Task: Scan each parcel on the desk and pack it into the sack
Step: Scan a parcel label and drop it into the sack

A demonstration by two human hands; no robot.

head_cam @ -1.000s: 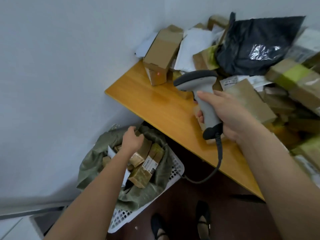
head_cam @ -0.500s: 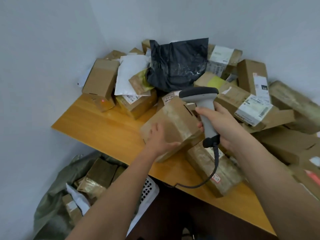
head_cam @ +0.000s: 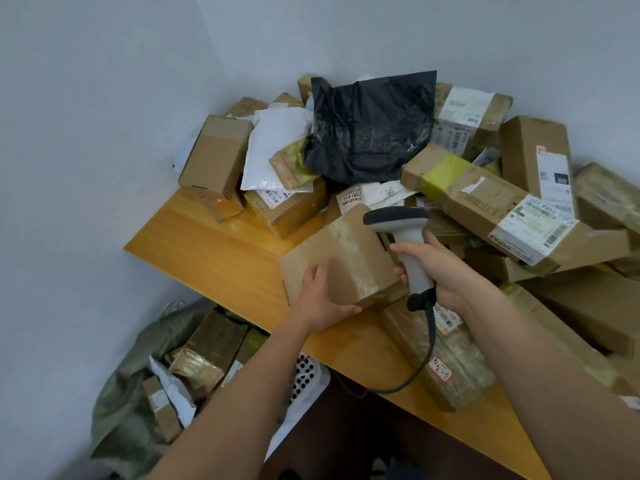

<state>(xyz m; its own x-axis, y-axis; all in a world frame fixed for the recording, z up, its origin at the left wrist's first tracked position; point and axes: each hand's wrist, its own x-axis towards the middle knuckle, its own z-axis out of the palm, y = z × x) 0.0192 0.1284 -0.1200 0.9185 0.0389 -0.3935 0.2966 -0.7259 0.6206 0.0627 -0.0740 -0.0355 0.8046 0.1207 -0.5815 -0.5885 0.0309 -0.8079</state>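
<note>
Left hand (head_cam: 320,299) grips a taped brown box (head_cam: 343,261) by its near corner, fingers on top, thumb under the lower edge; box is tilted and looks partly lifted off the surface (head_cam: 221,251), tho I can't tell if its far end rests on the pile. Right hand (head_cam: 446,271) is wrapped round the handle of a grey scanner (head_cam: 403,237), head pointing left past the box, cable hanging over the edge. Sack (head_cam: 138,386) sits on the floor down-left, in a white basket (head_cam: 306,379), w/ several parcels already in it.

Risks, as I judge them:
- No label shows on the box faces in view, just tape. Scanner may read nothing, or catch a neighbour's barcode, since labelled parcels lie right behind it. A red dot sits on a small box (head_cam: 221,206) at the back left, so the beam seems off target.
- One-handed corner grip: box could twist out & drop short of the sack.
- Pile is stacked loose; pulling this box out could bring the long carton (head_cam: 485,199) or the black bag (head_cam: 370,129) sliding down.
- Cable could snag on the wrapped parcel (head_cam: 446,362) at the edge.

Readable writing: "507 P802 110" approx on the long carton's label; "77 6 1602" approx on a white slip (head_cam: 351,199); handwritten "6-3" or similar on the wrapped parcel's sticker. Rest is too blurred.
</note>
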